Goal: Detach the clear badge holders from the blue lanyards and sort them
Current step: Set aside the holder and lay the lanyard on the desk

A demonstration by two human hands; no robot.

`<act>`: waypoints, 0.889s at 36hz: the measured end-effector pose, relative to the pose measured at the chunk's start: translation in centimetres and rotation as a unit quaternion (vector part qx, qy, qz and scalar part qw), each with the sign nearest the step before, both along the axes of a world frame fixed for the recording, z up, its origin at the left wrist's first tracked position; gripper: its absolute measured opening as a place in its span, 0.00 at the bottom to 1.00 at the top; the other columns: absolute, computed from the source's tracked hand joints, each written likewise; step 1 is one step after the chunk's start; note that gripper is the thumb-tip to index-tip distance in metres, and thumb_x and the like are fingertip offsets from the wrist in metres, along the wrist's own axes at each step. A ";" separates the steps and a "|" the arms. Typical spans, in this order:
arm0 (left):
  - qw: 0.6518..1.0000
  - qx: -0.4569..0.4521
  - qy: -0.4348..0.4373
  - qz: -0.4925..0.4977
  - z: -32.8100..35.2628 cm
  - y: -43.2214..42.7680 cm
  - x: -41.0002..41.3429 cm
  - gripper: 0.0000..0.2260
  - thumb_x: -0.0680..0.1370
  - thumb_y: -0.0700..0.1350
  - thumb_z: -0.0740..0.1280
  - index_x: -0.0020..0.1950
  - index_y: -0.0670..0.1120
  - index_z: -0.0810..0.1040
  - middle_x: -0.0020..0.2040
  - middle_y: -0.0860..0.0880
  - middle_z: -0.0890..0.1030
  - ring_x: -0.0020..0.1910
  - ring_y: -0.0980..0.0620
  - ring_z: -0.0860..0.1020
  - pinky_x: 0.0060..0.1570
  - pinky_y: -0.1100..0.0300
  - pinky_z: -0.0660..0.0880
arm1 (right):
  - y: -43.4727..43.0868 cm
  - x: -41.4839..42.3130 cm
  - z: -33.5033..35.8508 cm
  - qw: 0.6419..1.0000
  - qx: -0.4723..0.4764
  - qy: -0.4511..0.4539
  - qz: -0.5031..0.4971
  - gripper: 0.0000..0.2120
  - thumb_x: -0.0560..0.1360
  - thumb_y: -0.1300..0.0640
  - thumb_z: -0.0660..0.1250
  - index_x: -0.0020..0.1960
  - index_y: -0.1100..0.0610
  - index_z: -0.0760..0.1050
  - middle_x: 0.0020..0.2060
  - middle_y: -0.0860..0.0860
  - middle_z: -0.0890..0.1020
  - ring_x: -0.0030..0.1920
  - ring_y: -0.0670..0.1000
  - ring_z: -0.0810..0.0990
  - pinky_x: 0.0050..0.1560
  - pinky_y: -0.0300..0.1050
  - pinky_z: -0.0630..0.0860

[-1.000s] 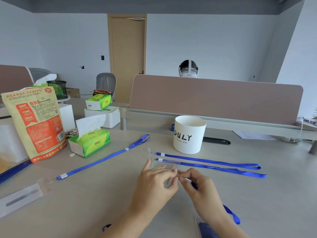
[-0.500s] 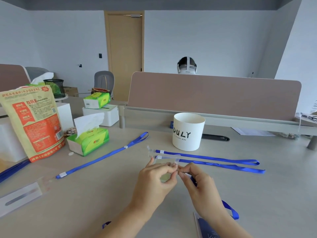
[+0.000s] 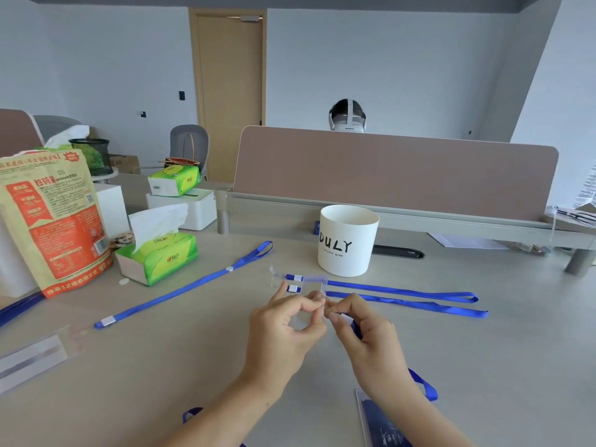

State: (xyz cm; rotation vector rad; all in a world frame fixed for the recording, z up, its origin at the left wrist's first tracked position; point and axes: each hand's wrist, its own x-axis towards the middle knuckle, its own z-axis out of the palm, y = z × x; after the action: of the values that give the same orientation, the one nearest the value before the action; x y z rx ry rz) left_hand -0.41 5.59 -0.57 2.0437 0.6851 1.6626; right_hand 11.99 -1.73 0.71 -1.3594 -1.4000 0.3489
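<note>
My left hand (image 3: pixel 283 327) pinches a clear badge holder (image 3: pixel 317 285) just above the desk. My right hand (image 3: pixel 367 337) grips the white clip end of a blue lanyard (image 3: pixel 422 385), whose loop trails behind my right wrist. The fingertips of both hands meet at the holder's edge. Two more blue lanyards (image 3: pixel 403 290) lie side by side beyond my hands. A single blue lanyard (image 3: pixel 180 288) lies stretched diagonally to the left. Another clear holder (image 3: pixel 35 356) rests flat at the desk's left edge.
A white cup marked DULY (image 3: pixel 346 240) stands behind the lanyards. A green tissue box (image 3: pixel 158 256) and an orange snack bag (image 3: pixel 54 217) sit at the left. A brown divider panel (image 3: pixel 393 175) closes the back, with a person's head above it. A dark blue card (image 3: pixel 383 421) lies bottom right.
Both hands have kept working at the same spot, fingertips together; the clear holder is tilted up a little more in my left hand. The view has shifted slightly.
</note>
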 end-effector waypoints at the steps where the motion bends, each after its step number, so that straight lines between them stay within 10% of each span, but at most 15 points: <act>1: 1.000 -0.006 -0.003 0.002 0.1 0.0 0.0 0.06 0.71 0.44 0.70 0.38 0.42 0.82 0.42 0.55 0.86 0.42 0.61 0.84 0.69 0.58 0.68 | 0.0 -0.1 0.0 1.000 0.001 0.002 0.006 0.13 0.78 0.58 0.65 0.41 0.41 0.75 0.28 0.53 0.78 0.27 0.48 0.62 0.29 0.40 0.61; 10: 0.993 -0.097 -0.038 -0.063 1.0 0.5 -0.8 0.06 0.74 0.35 0.72 0.39 0.44 0.83 0.41 0.54 0.86 0.50 0.60 0.83 0.56 0.64 0.74 | -0.1 -0.3 -0.4 0.999 -0.003 0.012 0.035 0.12 0.75 0.37 0.61 0.45 0.44 0.75 0.45 0.63 0.82 0.50 0.69 0.78 0.42 0.47 0.70; 12: 0.985 -0.129 -0.057 -0.101 1.3 0.9 -1.0 0.05 0.74 0.37 0.72 0.40 0.45 0.82 0.44 0.52 0.86 0.53 0.54 0.83 0.57 0.55 0.76 | -0.3 -0.4 0.0 0.999 0.005 0.031 0.040 0.09 0.78 0.45 0.61 0.43 0.49 0.73 0.48 0.51 0.86 0.44 0.67 0.80 0.40 0.52 0.73; 15: 0.992 -0.093 -0.014 -0.079 1.1 1.9 -1.2 0.03 0.74 0.48 0.71 0.41 0.51 0.82 0.58 0.56 0.80 0.64 0.52 0.76 0.65 0.54 0.70 | -0.5 -0.3 0.5 0.996 0.006 0.068 0.064 0.10 0.81 0.61 0.59 0.42 0.53 0.73 0.45 0.39 0.86 0.40 0.40 0.80 0.43 0.38 0.71; 20: 0.992 -0.078 0.041 -0.087 0.7 2.4 -1.2 0.03 0.76 0.46 0.70 0.43 0.49 0.80 0.71 0.61 0.69 0.75 0.58 0.59 0.73 0.59 0.58 | -0.7 0.1 1.2 0.985 -0.015 0.135 0.107 0.08 0.81 0.67 0.57 0.44 0.64 0.71 0.42 0.44 0.85 0.59 0.45 0.81 0.56 0.33 0.73; 24: 0.988 -0.079 0.053 -0.123 1.1 2.5 -0.9 0.09 0.77 0.52 0.66 0.43 0.46 0.75 0.65 0.62 0.76 0.73 0.60 0.64 0.74 0.41 0.55 | -0.8 0.4 1.8 0.970 -0.025 0.203 0.134 0.08 0.76 0.58 0.60 0.43 0.63 0.70 0.47 0.52 0.86 0.60 0.49 0.81 0.60 0.43 0.73; 28: 0.989 -0.066 0.052 -0.125 1.7 2.5 -0.8 0.06 0.77 0.50 0.65 0.44 0.49 0.71 0.47 0.57 0.76 0.55 0.53 0.76 0.61 0.52 0.67 | -0.6 0.6 1.8 0.972 -0.050 0.194 0.122 0.08 0.81 0.61 0.60 0.43 0.61 0.71 0.50 0.57 0.85 0.57 0.50 0.82 0.58 0.43 0.72; 32: 0.989 -0.034 0.136 -0.036 1.2 2.8 -0.9 0.03 0.77 0.52 0.62 0.48 0.56 0.70 0.51 0.60 0.76 0.55 0.57 0.74 0.58 0.62 0.58 | 0.1 0.8 1.5 0.982 -0.082 0.138 0.096 0.08 0.82 0.62 0.58 0.44 0.59 0.71 0.52 0.55 0.84 0.52 0.51 0.84 0.53 0.42 0.74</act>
State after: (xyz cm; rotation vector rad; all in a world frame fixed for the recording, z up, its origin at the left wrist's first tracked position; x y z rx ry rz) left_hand -1.29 8.37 0.64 2.2401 0.7353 1.3158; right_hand 12.76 -1.63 2.17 -1.2536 -1.2922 0.7671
